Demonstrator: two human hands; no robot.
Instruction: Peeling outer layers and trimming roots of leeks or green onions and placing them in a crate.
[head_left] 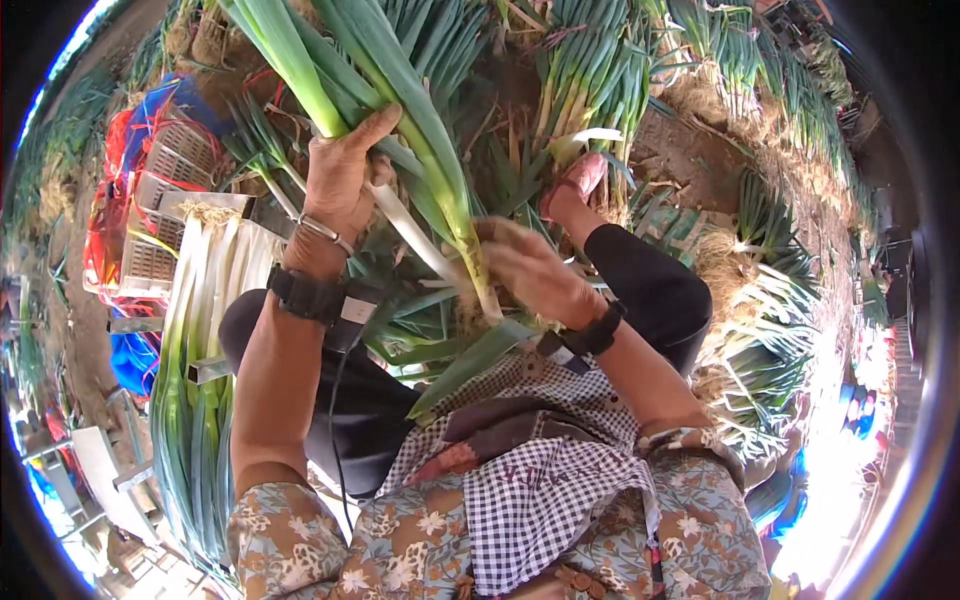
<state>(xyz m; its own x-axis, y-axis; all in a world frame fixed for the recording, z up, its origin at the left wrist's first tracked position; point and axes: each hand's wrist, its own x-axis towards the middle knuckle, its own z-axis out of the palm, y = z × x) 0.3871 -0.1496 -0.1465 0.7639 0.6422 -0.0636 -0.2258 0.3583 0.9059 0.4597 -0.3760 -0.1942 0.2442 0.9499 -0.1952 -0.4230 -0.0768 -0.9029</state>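
Observation:
My left hand [345, 180] is closed around several long green leeks [425, 130], their leaves pointing up and away and their pale ends hanging toward my lap. One white leek shank [410, 232] slants down below that hand. My right hand [540, 275] is beside the yellowish lower end of a leek; its fingers are smeared by motion, so whether they grip it cannot be told. A loose green leaf [475, 368] lies across my checked apron [550, 500], just below the leek's root end.
To the left, cleaned leeks [195, 320] lie across a metal frame [208, 370], near a pale plastic basket [170, 200] with red and blue plastic. Bundles of rooted leeks [600, 80] stand ahead. More leeks [765, 330] are heaped at the right.

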